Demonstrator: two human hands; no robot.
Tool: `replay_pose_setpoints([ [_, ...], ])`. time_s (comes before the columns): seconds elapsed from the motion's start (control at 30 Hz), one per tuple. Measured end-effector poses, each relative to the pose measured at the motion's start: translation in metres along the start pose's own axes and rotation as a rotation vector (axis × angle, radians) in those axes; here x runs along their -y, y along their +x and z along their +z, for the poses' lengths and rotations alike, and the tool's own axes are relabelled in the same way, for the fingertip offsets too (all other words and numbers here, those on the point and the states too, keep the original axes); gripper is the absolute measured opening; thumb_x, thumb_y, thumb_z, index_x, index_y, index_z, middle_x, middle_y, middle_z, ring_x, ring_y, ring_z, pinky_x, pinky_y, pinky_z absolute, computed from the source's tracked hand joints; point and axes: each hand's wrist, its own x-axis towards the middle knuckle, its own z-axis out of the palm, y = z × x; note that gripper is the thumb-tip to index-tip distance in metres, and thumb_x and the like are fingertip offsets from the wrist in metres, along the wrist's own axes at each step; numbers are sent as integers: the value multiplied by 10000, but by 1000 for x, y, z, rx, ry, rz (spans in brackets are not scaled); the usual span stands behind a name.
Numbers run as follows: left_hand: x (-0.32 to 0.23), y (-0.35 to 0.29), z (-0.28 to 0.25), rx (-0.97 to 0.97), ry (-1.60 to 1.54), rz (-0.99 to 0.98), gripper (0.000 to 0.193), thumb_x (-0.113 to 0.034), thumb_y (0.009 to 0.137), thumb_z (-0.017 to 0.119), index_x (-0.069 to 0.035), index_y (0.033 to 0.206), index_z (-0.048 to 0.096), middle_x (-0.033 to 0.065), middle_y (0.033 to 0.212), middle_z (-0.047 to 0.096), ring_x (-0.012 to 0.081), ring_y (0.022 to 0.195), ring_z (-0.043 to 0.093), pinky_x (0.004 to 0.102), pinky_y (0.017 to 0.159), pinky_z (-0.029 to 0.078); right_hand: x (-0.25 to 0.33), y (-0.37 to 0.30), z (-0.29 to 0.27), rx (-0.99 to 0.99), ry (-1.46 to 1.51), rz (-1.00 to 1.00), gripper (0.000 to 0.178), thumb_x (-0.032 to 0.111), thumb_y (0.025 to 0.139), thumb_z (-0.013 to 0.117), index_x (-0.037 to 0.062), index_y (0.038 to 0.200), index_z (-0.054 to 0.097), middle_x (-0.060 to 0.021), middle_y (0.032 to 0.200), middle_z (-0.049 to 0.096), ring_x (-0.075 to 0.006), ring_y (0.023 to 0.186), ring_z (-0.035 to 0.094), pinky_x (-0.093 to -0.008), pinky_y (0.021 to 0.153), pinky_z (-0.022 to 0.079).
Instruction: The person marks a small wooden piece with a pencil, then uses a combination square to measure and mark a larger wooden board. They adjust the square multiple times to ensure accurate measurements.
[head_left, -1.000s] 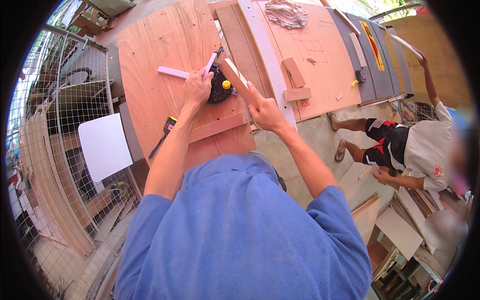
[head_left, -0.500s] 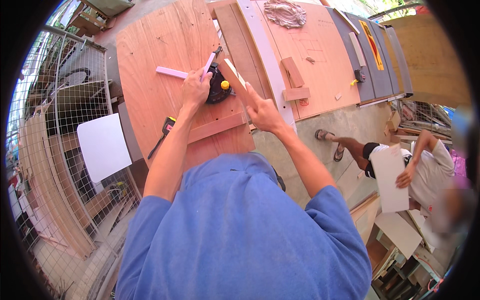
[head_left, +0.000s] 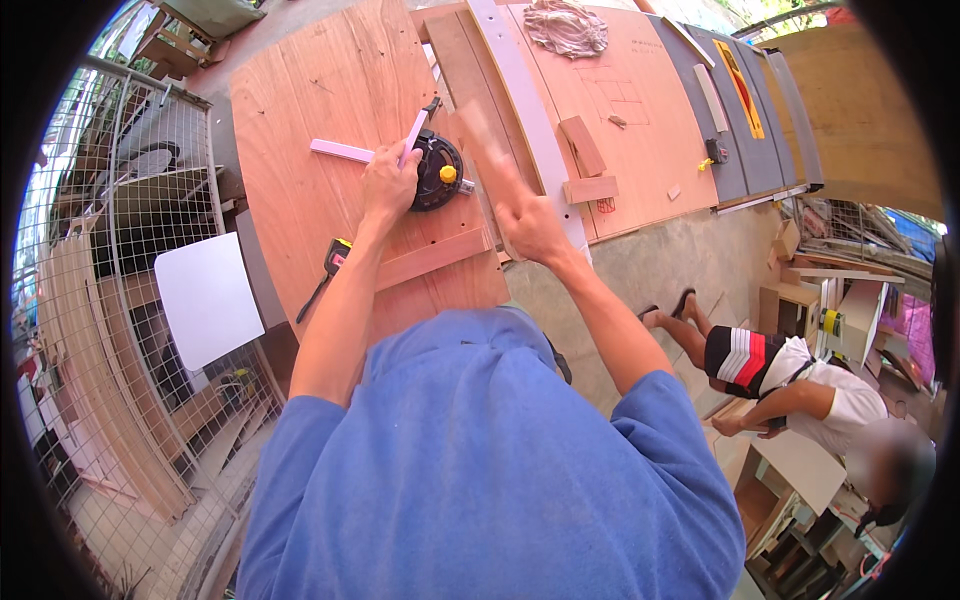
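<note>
A black round miter gauge (head_left: 440, 188) with a yellow knob lies on the wooden board. My left hand (head_left: 388, 185) is closed at its left side, around the pale pink strip (head_left: 414, 132) that slants up along the gauge. Another pale pink strip (head_left: 340, 150) sticks out to the left of that hand. My right hand (head_left: 535, 228), to the right of the gauge, grips a wooden strip (head_left: 482, 135) that is smeared by motion. Nearer my body, a flat wooden piece (head_left: 435, 256) lies across the board, under my left forearm's right side.
A tape measure (head_left: 338, 255) lies left of my forearm. To the right are a long pale rail (head_left: 525, 95), small wood blocks (head_left: 583, 146), a crumpled cloth (head_left: 565, 27) and a second tape measure (head_left: 716, 152). A wire fence (head_left: 160, 200) stands left; a person (head_left: 800, 385) stands at right.
My right hand and its wooden strip have shifted slightly, the strip now blurred. My left hand stays put. The person at right has turned and no longer shows the pale panel.
</note>
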Motion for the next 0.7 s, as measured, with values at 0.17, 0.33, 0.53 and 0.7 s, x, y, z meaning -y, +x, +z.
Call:
replay_pose_setpoints([
  [0.17,5,-2,-2,-5,-5,7,377,-363,1022,675,-90,1268,761,234,1081,719,431,1053,699,523,929,538,-1,9,-13,74,-39,92,761,142,945,613,39,1653,352,-389,917,693,-492,758,728,-529,708,560],
  [0.33,5,1,-3,-38,-3,87,366,-348,1024,662,-70,1241,759,251,1117,724,447,1072,694,521,936,536,3,-18,-10,-91,-19,73,766,130,944,602,87,1669,356,-343,1105,723,-384,638,691,-473,654,567],
  [0.53,17,35,17,222,-13,444,665,-178,986,657,8,1592,457,217,1395,641,354,1235,649,436,1068,506,-50,-108,5,-88,125,-400,722,23,885,631,138,1592,538,-152,1625,531,-324,1464,545,-422,1218,441],
  [0.7,29,36,37,354,-352,410,833,-42,845,741,13,1606,406,143,1192,730,251,1098,724,385,1013,566,-64,-168,13,-119,-201,-318,590,104,778,741,164,1365,716,-146,991,670,-378,904,677,-484,775,582],
])
